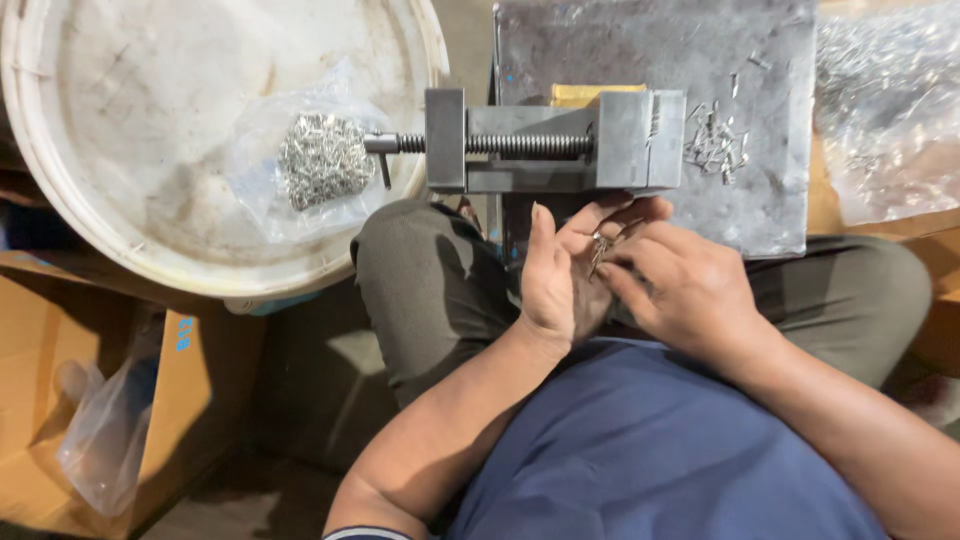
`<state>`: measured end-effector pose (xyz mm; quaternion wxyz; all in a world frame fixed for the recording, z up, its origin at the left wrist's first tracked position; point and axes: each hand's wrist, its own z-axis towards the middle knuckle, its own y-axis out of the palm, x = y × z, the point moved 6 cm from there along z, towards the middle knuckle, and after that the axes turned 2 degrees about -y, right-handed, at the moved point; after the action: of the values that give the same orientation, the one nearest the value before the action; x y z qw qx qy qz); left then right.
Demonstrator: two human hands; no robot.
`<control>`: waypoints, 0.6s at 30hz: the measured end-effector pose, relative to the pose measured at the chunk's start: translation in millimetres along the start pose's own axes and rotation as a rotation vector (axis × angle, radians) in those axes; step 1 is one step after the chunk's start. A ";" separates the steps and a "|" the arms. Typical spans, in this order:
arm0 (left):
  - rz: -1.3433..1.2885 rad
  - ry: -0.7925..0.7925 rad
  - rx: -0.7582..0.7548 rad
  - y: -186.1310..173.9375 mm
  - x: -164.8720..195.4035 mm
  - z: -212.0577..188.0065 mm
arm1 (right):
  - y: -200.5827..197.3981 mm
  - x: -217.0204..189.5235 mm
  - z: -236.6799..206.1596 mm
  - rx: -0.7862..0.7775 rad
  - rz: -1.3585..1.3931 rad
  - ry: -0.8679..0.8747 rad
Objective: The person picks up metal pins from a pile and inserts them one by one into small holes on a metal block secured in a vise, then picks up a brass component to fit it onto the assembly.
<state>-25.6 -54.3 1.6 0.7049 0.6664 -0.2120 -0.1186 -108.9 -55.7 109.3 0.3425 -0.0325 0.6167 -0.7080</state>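
Two hands: met at frame centre, just below the vise (556, 142).
Left hand (557, 275): cupped open, steadying.
Right hand (680, 285): pinched small metal pieces (606, 243).
Advice: a firm fingertip pinch seemed wise.

matt steel vise (556, 148); scratched metal plate (770, 180); glossy plastic bag (270, 160).

Soft, even light falls from above, bright on the white bucket lid (150, 120) and the steel plate (650, 60), which shows a dull sheen. The clear bag (885, 110) at the top right glares pale. Shadows pool dark under the knees and at the cardboard box (60, 400). Focus is fairly sharp; edges bend slightly.
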 end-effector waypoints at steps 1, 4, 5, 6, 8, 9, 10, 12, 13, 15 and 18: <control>-0.002 0.001 0.008 -0.5 -1.1 0.6 | -1.2 -3.4 1.3 0.008 -0.013 -0.027; 0.006 0.001 0.013 -1.2 -1.9 3.4 | -2.5 -12.5 5.2 0.001 -0.054 -0.096; 0.012 -0.003 0.009 -1.1 -1.0 1.4 | -3.2 -14.0 4.1 -0.026 -0.067 -0.108; 0.020 -0.006 0.004 -0.5 -0.5 0.9 | -3.8 -14.9 3.3 -0.052 -0.080 -0.122; 0.006 -0.012 -0.020 0.7 0.7 3.8 | -3.2 -13.7 5.4 -0.049 -0.074 -0.106; 0.002 -0.014 -0.030 1.1 1.5 4.4 | -1.5 -12.9 6.5 -0.046 -0.069 -0.099; 0.010 -0.020 -0.018 0.6 1.5 4.3 | 0.9 -11.8 7.6 -0.065 -0.069 -0.103; 0.027 -0.036 0.007 -0.6 0.2 5.1 | 3.3 -7.7 8.6 -0.105 -0.071 -0.107; -0.005 -0.035 0.003 1.3 -0.6 3.8 | 1.0 -8.7 6.6 -0.107 -0.057 -0.108; -0.065 -0.030 -0.012 -2.6 -1.1 6.6 | 1.8 -5.5 4.2 -0.106 -0.030 -0.114; -0.037 -0.023 0.186 -18.8 -2.7 8.3 | -0.7 9.9 -1.0 -0.139 0.109 0.047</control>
<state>-29.6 -62.0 -17.2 0.6351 0.7315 -0.2177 -0.1191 -117.3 -60.0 106.0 0.3632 -0.0059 0.6729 -0.6444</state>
